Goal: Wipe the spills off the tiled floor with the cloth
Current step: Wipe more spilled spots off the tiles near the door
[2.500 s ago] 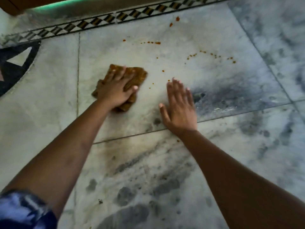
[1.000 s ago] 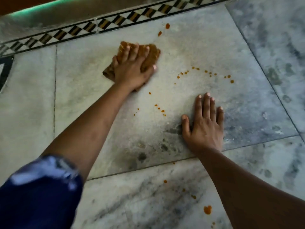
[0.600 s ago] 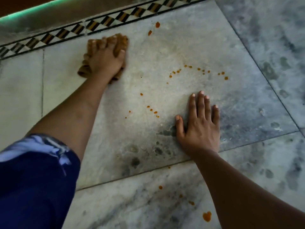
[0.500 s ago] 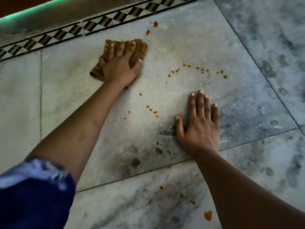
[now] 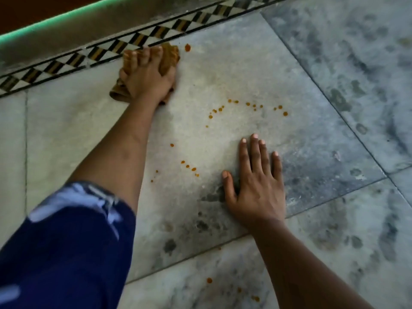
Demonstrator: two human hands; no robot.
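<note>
The left hand [image 5: 148,80] lies palm-down on the cloth [image 5: 169,58], fingers spread and pressing it flat to the floor [image 5: 223,70] rather than curled round it; the cloth shows only at the edges of the hand, a brown bunch beyond the fingertips and a rumpled fold by the wrist. It sits at the far edge of the pale tile, touching the checkered border [image 5: 66,63]; one orange drop [image 5: 187,47] lies just beside its right corner.

The right hand [image 5: 256,186] is open and empty, flat on the same tile nearer the person, bracing the body; a dark blue sleeve [image 5: 66,241] covers the left upper arm.

The spills are still many: an arc of drops [image 5: 247,107] between the two hands, a short line of drops [image 5: 189,167] left of the right thumb, and more drops [image 5: 209,280] on the near tile.

The cloth looks soft, light and limp, probably damp; it should fold and bunch under any sideways push, so a flat palm over its middle with the fingers spread to its far edge seems the best hold. The polished stone looks slick, so the cloth should glide easily but may smear the drops instead of lifting them; a cleaner face of the cloth may soon be wanted.
</note>
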